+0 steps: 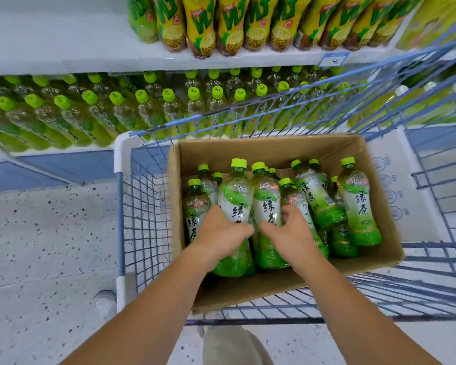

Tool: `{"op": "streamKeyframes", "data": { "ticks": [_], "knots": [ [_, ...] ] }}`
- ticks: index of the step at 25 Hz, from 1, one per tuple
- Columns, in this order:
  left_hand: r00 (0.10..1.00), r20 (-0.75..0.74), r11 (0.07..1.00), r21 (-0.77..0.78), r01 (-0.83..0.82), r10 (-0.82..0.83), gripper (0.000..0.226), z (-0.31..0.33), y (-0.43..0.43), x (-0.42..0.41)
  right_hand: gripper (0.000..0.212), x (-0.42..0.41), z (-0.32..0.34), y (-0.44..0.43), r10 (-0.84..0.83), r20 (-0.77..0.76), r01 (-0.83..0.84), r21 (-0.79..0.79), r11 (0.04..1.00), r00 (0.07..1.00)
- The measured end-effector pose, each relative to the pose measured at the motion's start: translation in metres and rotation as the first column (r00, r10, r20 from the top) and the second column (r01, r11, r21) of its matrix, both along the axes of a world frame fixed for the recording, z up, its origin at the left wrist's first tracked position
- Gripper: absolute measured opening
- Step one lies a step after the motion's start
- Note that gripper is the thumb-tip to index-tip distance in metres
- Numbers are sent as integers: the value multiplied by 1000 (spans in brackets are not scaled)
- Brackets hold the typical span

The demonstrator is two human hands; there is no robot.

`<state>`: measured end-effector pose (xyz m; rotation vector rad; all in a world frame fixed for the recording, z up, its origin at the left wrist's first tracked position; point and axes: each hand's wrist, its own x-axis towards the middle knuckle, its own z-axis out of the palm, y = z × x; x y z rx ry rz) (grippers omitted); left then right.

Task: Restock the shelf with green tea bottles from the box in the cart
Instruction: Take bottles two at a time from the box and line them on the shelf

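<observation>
green tea bottles [358,204] crowd the box [274,151], far wall bare; left hand [221,233] and right hand [291,234] each grip one.

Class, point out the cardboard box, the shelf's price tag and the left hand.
cardboard box [274,151], head view, inner back wall.
price tag [333,60], head view, its centre.
left hand [220,233], head view, back of hand.

Box [274,151] open on top, free room along its far wall; bottles [358,206] crowd the rest; cart wire [274,109] rises just beyond box, btwn it & shelf [63,149]
</observation>
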<state>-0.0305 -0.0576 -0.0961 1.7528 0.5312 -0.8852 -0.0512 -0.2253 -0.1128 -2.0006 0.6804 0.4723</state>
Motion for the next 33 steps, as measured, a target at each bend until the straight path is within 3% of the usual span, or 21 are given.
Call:
{"op": "streamKeyframes", "data": {
  "ticks": [4,12,16,22,27,33],
  "knots": [
    [996,79,999,-36,-39,41,49,45,30,-8,58,-7,46,27,-36,45,35,25,999,998],
    [964,150,969,-149,-199,221,24,155,128,-25,48,-12,168,107,-41,182,32,49,998,982],
    [947,183,959,-154,-237,263,30,192,199,-26,48,-14,205,176,-7,186,-7,76,997,983],
    [934,225,957,-146,-249,277,34,213,326,-19,54,6,234,300,90,233,-113,90,990,968],
    [917,276,957,-112,-268,289,15,220,416,-2,55,38,249,394,134,243,-157,78,984,961],
    [891,310,943,-114,-313,333,32,218,479,45,59,89,242,460,218,250,-238,52,970,943]
  ]
}}
